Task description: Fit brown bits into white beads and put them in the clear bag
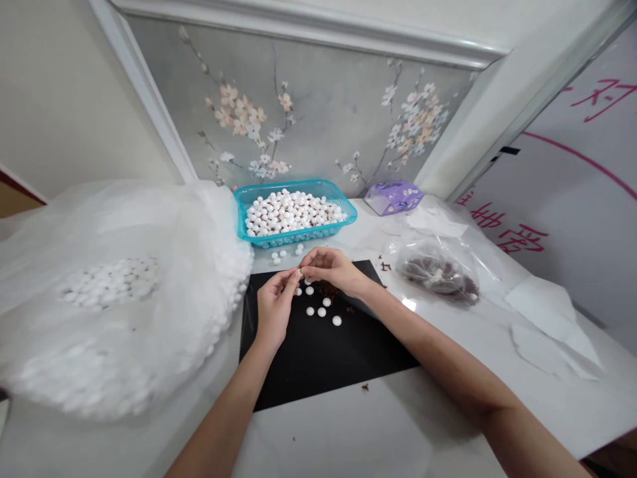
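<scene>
Fingertips of my left hand [275, 302] and my right hand [334, 271] meet above the far part of a black mat [318, 362]. Pinched in my left hand is a small white ball [299, 272], mostly covered by the fingers. My right thumb and forefinger are closed right against it; whether they also hold a tiny piece, I cannot tell. Below my hands, several loose white balls [322, 312] lie on the mat. A small heap of dark brown bits [327, 289] sits beside them, partly behind my right hand.
Behind the mat stands a blue plastic basket [243, 234] of white balls with brown bits. A large translucent bag [199, 219] of white balls fills the left. At right are a clear bag of brown material [438, 272], white paper [552, 309] and a purple tissue pack [393, 198].
</scene>
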A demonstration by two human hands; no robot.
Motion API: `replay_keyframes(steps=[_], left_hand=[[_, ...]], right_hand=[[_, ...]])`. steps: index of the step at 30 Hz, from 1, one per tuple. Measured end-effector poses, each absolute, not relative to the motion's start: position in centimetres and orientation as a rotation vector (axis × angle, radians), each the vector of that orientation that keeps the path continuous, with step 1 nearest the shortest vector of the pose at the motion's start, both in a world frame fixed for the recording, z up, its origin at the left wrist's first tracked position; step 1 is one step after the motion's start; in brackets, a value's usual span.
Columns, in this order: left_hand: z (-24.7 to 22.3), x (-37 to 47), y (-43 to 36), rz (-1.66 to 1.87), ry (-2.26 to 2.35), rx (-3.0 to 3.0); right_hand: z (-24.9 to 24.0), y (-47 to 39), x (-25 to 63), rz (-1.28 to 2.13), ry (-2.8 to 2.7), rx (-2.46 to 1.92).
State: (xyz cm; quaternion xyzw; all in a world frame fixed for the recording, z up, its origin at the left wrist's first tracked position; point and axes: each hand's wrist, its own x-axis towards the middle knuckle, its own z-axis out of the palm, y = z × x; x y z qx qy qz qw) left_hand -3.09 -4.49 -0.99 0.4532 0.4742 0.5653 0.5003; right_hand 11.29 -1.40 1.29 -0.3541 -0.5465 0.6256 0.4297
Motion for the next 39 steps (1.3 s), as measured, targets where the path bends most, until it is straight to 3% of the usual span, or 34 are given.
replay_keyframes(steps=[6,17,39], left_hand=[[-1.0,-3.2,-4.5,1.378,1.157,1.072],[0.0,-3.7,-5.3,1.404,1.175,0.945],[-0.1,-3.8,-5.8,1.427,1.12,0.977]], right_hand=[[1.1,-1.3,10.9,1.646,-1.309,-0.951],[0.9,-2.5,9.7,0.911,-1.801,-0.997],[0.6,-3.0,10.5,0.596,-2.115,-0.938]])
